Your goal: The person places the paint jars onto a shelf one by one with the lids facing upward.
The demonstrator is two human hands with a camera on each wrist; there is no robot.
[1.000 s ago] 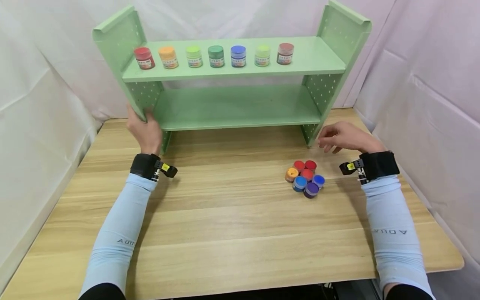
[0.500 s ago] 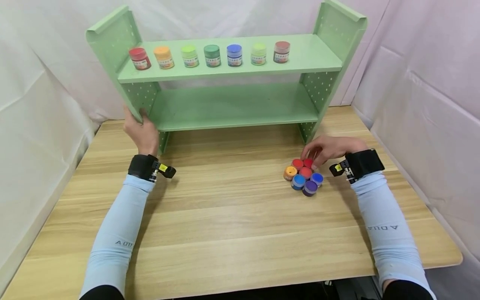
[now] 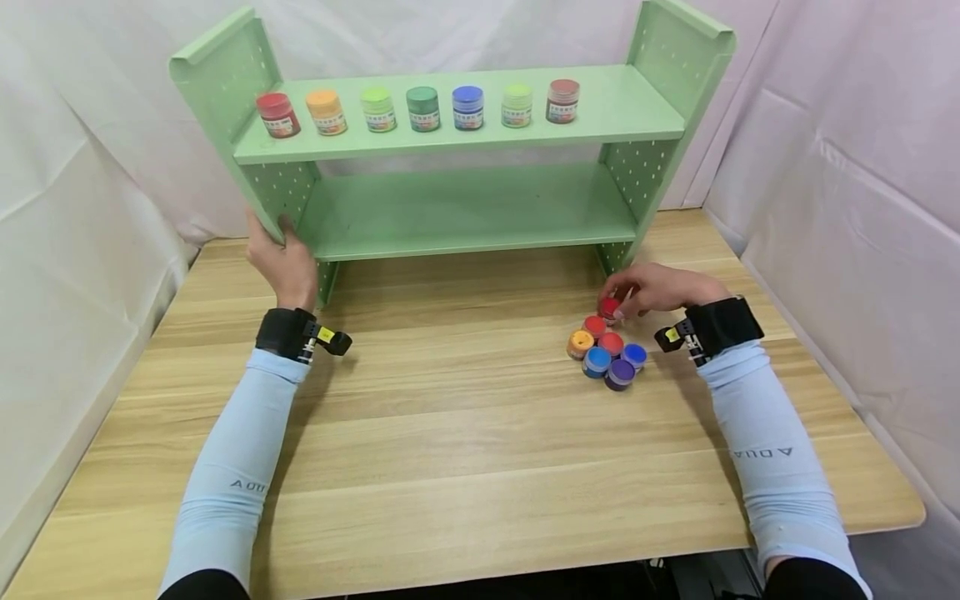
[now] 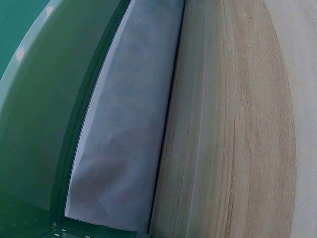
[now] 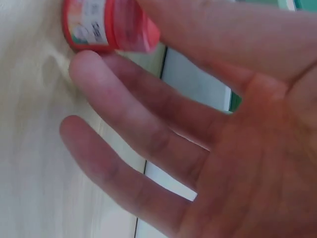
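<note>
My right hand (image 3: 651, 287) pinches a small red-lidded paint jar (image 3: 610, 309) between thumb and fingers, just behind a cluster of jars. In the right wrist view the paint jar (image 5: 106, 25) shows a white label, with the other fingers stretched out below it. The cluster holds another red jar (image 3: 611, 343), an orange jar (image 3: 580, 343), a blue jar (image 3: 597, 361), a purple jar (image 3: 620, 373) and others. My left hand (image 3: 285, 265) grips the lower left side panel of a green two-tier shelf (image 3: 465, 208), its fingers partly hidden behind the panel. The left wrist view shows no hand.
A row of several paint jars, among them a dark green jar (image 3: 423, 109) and a brownish-red jar (image 3: 562, 102), stands on the upper shelf board. The shelf stands at the back of the wooden table (image 3: 450, 433). White cloth (image 3: 847, 250) hangs around the sides.
My right hand came in leftward to the cluster, took hold of a red paint jar and drew it slightly back from the others. The left hand stays on the shelf; the view shifted slightly.
</note>
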